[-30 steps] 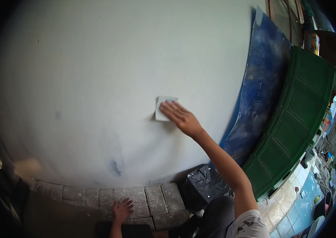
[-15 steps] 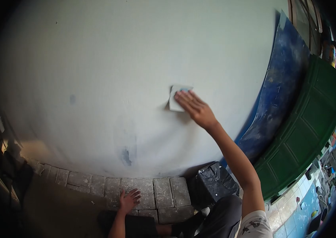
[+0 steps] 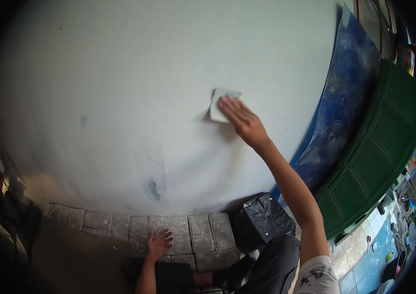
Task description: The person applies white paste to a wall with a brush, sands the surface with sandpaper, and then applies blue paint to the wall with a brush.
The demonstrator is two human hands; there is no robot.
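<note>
Toward one o'clock from the centre, the right hand (image 3: 248, 123) lays its fingers over a pale sheet (image 3: 217, 114) against the white wall (image 3: 119, 73); the left hand (image 3: 159, 245), fingers spread, is at seven; a green panel (image 3: 377, 154) stands at three.

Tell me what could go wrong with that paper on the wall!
The pale sheet might slip along the wall, since the right hand seems to press it flat rather than grip it. The blue panel stands close to the right arm, so a wide swing could bump it.
</note>
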